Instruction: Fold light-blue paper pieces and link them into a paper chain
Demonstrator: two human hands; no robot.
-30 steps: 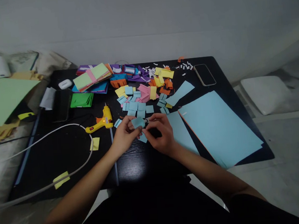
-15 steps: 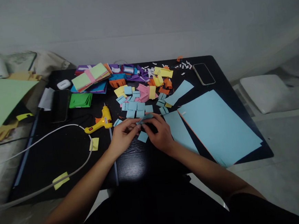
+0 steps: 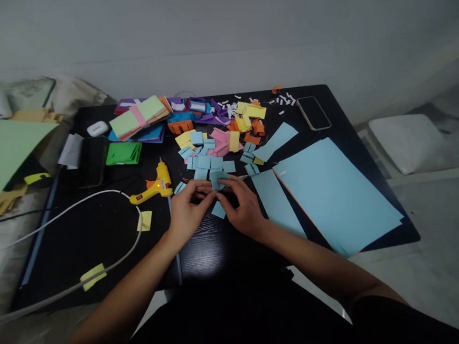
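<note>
Both of my hands meet over the middle of the black table (image 3: 99,230). My left hand (image 3: 188,207) and my right hand (image 3: 243,205) pinch a small light blue paper piece (image 3: 215,180) between their fingertips, holding it just above the table. Another small blue square (image 3: 218,210) lies flat on the table under my fingers. A heap of small blue, pink and yellow paper pieces (image 3: 212,152) sits right behind my hands.
A yellow glue gun (image 3: 155,186) with a white cable (image 3: 77,210) lies left of my hands. Large blue sheets (image 3: 334,195) cover the right side. Stacks of coloured paper (image 3: 141,118), a phone (image 3: 314,113), and an earbud case (image 3: 98,129) lie at the back.
The blue piece in my fingers has been turned and folded narrower, and my hands have shifted slightly toward the paper heap. The square beneath them stays put.
</note>
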